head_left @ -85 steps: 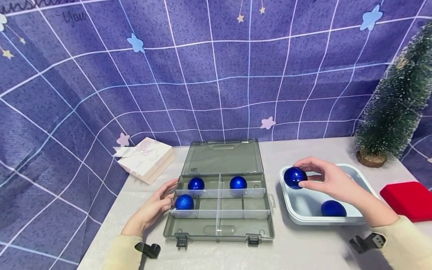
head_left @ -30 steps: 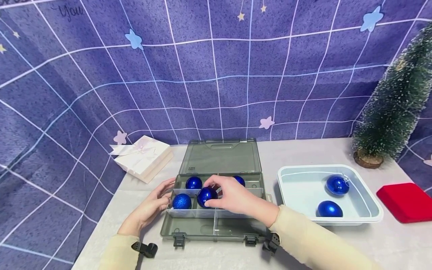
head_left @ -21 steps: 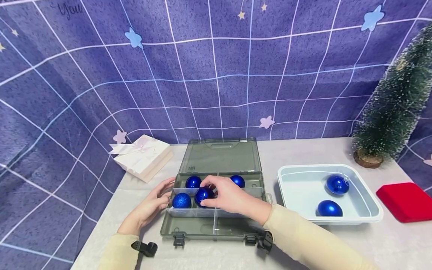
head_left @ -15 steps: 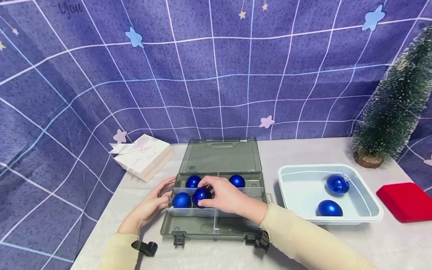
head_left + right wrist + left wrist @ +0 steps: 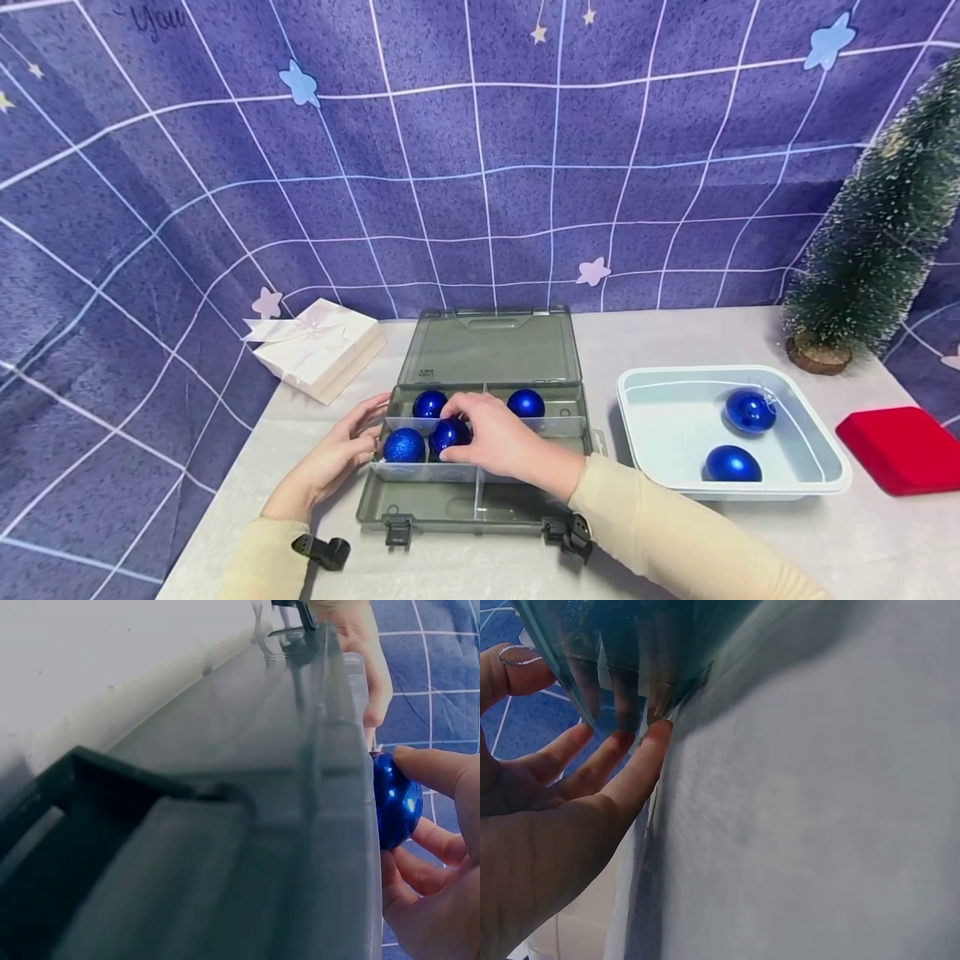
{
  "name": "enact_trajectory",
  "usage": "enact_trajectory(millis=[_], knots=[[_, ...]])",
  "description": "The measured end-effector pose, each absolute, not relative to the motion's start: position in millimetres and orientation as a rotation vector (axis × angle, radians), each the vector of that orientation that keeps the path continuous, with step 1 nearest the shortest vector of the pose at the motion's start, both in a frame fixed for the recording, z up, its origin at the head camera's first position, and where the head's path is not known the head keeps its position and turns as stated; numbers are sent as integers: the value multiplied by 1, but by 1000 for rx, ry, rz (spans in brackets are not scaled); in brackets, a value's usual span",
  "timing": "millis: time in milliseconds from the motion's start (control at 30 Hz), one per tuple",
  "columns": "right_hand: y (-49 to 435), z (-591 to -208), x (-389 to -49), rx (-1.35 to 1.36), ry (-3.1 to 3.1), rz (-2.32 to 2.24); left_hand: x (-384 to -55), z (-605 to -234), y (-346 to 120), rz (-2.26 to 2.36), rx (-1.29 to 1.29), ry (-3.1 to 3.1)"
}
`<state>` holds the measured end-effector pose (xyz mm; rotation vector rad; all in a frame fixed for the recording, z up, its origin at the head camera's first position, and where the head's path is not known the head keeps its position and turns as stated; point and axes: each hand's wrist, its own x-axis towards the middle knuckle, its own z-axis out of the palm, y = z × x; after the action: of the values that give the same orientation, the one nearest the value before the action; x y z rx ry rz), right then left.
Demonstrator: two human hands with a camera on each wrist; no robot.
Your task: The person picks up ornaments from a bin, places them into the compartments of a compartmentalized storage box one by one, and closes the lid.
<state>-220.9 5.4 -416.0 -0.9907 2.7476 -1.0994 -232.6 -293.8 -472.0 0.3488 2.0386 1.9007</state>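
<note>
My right hand [image 5: 495, 442] pinches a shiny blue bauble [image 5: 446, 439] between thumb and fingers, low in the middle-left compartment of the open grey-green divided box [image 5: 416, 500]. A glittery blue bauble [image 5: 403, 446] sits just left of it in that compartment. Behind, a shiny bauble [image 5: 429, 404] lies in the back-left compartment and a matte one [image 5: 527, 403] in the back-right. My left hand [image 5: 333, 458] rests at the box's left side, its fingertips [image 5: 660, 731] against the outer wall. A silver loop [image 5: 517, 655] shows by that hand in the left wrist view.
Right of the box stands a pale blue tub [image 5: 626, 417] with two blue baubles [image 5: 750, 411] inside. Beyond it are a red object [image 5: 903, 450] and a small frosted tree [image 5: 862, 242]. A white gift box [image 5: 318, 350] stands back left; a purple cloth [image 5: 510, 208] hangs behind.
My right hand carried the shiny bauble from the tub leftward to the box, then lowered it beside the glittery one. My left hand stays at the box's side.
</note>
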Motion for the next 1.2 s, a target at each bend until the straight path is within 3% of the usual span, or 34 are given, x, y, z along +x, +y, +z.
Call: enact_trajectory(millis=[733,1200], knots=[[12,-413,-214,-1026,2684,-1191,-232,-472,-294,1918,333,1996],[46,-383,-198,-1071,2494,-1479,-231,-473,-296,1915,365,1998]])
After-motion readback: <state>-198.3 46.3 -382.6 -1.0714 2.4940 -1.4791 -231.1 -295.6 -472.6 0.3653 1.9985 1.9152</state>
